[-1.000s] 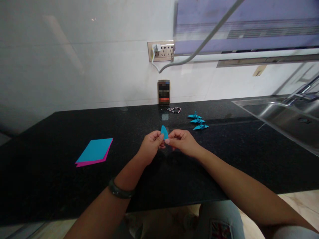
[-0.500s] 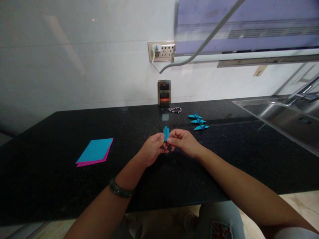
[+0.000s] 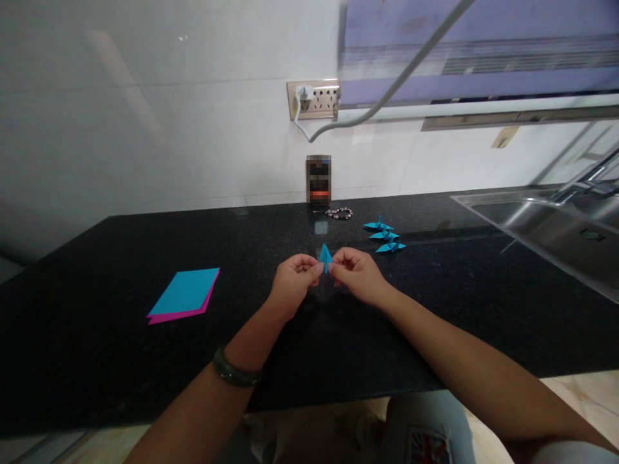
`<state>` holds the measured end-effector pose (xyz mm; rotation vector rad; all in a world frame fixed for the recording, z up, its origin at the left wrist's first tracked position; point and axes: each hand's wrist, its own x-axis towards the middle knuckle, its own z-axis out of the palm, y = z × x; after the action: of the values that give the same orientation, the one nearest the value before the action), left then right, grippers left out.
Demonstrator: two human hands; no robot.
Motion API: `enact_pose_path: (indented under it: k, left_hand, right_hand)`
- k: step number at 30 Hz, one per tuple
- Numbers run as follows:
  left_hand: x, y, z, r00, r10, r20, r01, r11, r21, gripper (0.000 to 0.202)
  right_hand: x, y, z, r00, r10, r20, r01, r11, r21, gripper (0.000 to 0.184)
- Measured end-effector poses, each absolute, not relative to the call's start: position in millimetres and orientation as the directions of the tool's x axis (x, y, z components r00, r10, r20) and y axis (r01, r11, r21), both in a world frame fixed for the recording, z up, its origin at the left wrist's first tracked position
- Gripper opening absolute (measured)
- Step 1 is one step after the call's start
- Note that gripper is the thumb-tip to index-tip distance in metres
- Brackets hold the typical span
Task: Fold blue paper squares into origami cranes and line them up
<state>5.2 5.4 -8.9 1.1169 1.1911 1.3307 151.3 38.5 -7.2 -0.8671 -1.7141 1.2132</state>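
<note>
A small piece of folded blue paper (image 3: 325, 257), pointed at the top, is held up between my two hands above the dark countertop. My left hand (image 3: 296, 281) pinches its left side between thumb and fingers. On the right side, my right hand (image 3: 356, 276) grips it with thumb and fingertips. The fingers hide the paper's lower edges. Three blue paper cranes (image 3: 385, 236) stand in a row beyond my right hand. Off to the left lies a stack of square paper (image 3: 186, 292), blue on top and pink beneath.
Against the wall leans a small dark pixelated box (image 3: 318, 180), with a beaded bracelet (image 3: 340, 213) in front. A steel sink (image 3: 575, 235) is set into the countertop (image 3: 145, 367) at right. A grey cable (image 3: 387, 96) hangs from the wall socket (image 3: 314, 100).
The folded blue paper has turned or spread, showing a wider arrow-like shape with a sharper tip. My hands have moved slightly apart at its sides.
</note>
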Motion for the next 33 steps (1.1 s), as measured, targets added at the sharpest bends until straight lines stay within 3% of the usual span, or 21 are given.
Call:
enact_pose_path:
  k: [7,15,23,27,33]
  left_hand:
    - [7,3,-6,-0.065,0.986,0.156,0.092,-0.149,0.984,0.023]
    - [0,8,-15,-0.017,0.97,0.244,0.201,-0.235,0.951,0.019]
    - [0,5,-3,-0.013,0.995,0.102,0.097,-0.1,0.99,0.012]
    - [-3,10,-11,0.009,0.988,0.157,0.155,-0.156,0.975,0.011]
    - [-7,13,-17,-0.005,0.972,0.233,0.27,-0.223,0.937,0.013]
  right_hand:
    - [153,37,-11,-0.303,0.838,0.454,0.331,0.539,-0.775,0.014]
    - [156,38,-7,-0.385,0.779,0.495,0.309,0.614,-0.727,0.013]
    - [155,41,-12,-0.448,0.806,0.387,0.212,0.516,-0.83,0.014]
    - [153,43,-17,-0.452,0.813,0.366,0.189,0.489,-0.852,0.011]
    - [150,46,-22,-0.449,0.855,0.259,0.062,0.318,-0.946,0.027]
